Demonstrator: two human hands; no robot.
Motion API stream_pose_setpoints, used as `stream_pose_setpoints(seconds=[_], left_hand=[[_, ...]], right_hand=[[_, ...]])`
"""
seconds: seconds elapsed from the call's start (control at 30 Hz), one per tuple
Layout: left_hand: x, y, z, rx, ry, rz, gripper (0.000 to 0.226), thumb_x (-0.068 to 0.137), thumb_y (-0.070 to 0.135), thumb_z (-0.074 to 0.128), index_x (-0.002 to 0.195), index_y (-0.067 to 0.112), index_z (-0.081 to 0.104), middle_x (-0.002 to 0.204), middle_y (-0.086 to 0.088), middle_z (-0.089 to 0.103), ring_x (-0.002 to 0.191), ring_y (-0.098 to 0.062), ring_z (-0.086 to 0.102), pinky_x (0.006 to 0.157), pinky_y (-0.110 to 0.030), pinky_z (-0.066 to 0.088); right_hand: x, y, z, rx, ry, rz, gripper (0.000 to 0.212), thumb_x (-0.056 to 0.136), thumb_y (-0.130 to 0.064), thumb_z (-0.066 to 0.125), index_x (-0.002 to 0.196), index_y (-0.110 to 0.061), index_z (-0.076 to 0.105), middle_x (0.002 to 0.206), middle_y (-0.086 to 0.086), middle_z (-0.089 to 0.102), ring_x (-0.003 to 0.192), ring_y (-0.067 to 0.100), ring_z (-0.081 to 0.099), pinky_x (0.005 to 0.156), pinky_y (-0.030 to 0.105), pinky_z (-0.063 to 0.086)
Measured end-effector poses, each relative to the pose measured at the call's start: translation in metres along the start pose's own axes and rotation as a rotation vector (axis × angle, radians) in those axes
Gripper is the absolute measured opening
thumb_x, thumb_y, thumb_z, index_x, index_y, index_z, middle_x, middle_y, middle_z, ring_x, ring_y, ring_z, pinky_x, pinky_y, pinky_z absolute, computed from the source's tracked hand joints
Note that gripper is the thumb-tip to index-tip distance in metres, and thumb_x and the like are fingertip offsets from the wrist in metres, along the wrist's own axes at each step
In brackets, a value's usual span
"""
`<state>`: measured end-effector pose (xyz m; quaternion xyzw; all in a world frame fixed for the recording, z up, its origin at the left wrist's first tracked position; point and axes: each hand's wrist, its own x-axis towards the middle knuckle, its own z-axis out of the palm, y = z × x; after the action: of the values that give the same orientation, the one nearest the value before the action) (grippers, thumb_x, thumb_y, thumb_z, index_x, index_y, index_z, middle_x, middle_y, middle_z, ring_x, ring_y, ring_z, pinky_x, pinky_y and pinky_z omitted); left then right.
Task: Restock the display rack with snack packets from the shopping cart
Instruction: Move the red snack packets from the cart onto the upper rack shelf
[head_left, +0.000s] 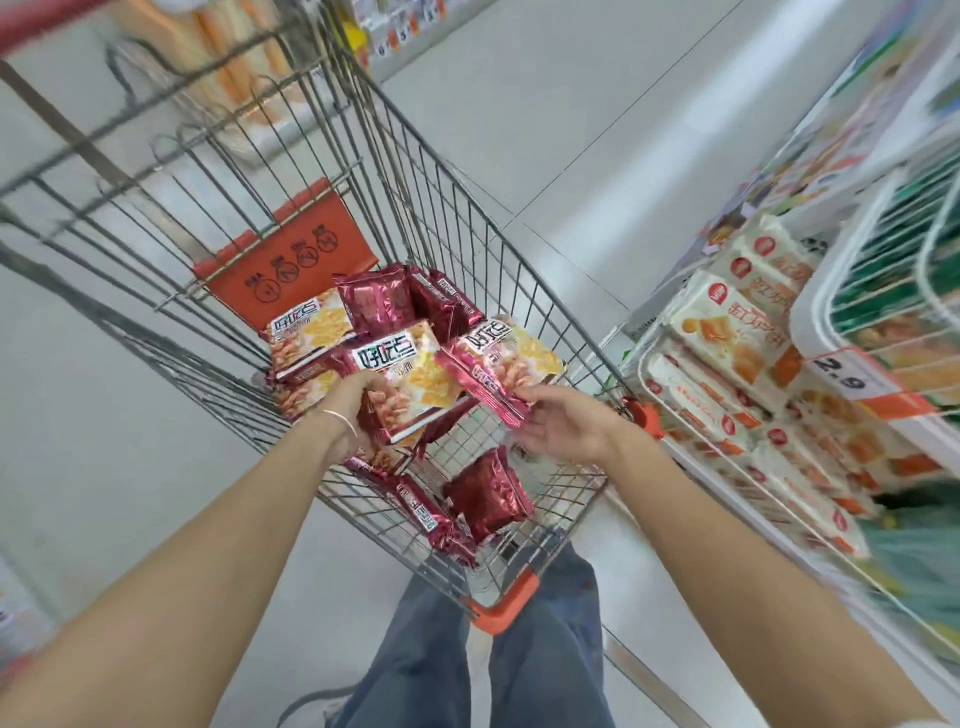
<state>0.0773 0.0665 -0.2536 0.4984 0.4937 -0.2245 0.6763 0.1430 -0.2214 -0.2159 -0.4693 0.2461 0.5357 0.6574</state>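
Observation:
A wire shopping cart (498, 244) stands in front of me with several red and yellow snack packets lying in it. My left hand (350, 415) grips one of these snack packets (410, 374) by its lower corner, lifted over the cart. My right hand (558, 423) holds the edge of a second snack packet (498, 364) just to the right of the first. More dark red packets (488, 493) lie on the cart floor near me. The white wire display rack (831, 291) stands to the right.
The rack's lower shelves hold white and orange biscuit packs (727, 338), with a 2.9 price tag (844, 376). An orange child-seat flap (296, 260) stands at the cart's far end. Pale tiled aisle floor (571, 104) runs ahead. My legs in jeans are below the cart.

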Motion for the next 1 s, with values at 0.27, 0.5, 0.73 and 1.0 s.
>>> stream_pose_setpoints(seconds=[0.27,0.5,0.73,1.0], left_hand=[[-0.049,0.007,0.057,-0.082,-0.151,0.074,0.112,0.074,0.083,0.057,0.159,0.026,0.011,0.16,-0.01,0.024,0.147,-0.036,0.027,0.114,-0.063,0.03],[-0.047,0.002,0.069,0.156,0.175,0.227,0.13,0.067,0.058,0.084,0.16,0.016,0.003,0.166,-0.01,0.015,0.151,-0.03,0.021,0.12,-0.054,0.024],[-0.064,0.031,0.041,0.263,0.051,0.23,0.129,0.064,0.051,0.087,0.16,0.017,0.008,0.164,-0.011,0.019,0.149,-0.032,0.024,0.119,-0.055,0.024],[-0.118,0.055,0.076,0.348,-0.191,0.213,0.144,0.053,0.07,0.082,0.159,0.021,-0.003,0.154,-0.021,0.037,0.133,-0.036,0.049,0.1,-0.052,0.05]], right_hand=[[0.008,0.011,0.053,-0.223,0.05,0.022,0.026,0.084,-0.024,0.076,0.1,-0.017,0.057,0.11,0.004,0.059,0.108,0.02,0.051,0.108,0.036,0.033],[-0.005,0.005,0.057,-0.303,0.08,0.071,0.053,0.079,-0.048,0.079,0.114,-0.017,0.053,0.135,0.014,0.053,0.112,0.023,0.054,0.1,0.036,0.044],[-0.014,-0.031,0.039,-0.509,0.278,-0.206,0.108,0.068,-0.084,0.062,0.152,-0.021,0.034,0.152,0.014,0.043,0.134,0.033,0.046,0.114,0.049,0.036],[-0.059,-0.034,0.063,-0.401,0.029,-0.168,0.046,0.094,-0.058,0.053,0.102,-0.014,0.062,0.085,-0.001,0.075,0.078,0.015,0.071,0.081,0.032,0.053]])
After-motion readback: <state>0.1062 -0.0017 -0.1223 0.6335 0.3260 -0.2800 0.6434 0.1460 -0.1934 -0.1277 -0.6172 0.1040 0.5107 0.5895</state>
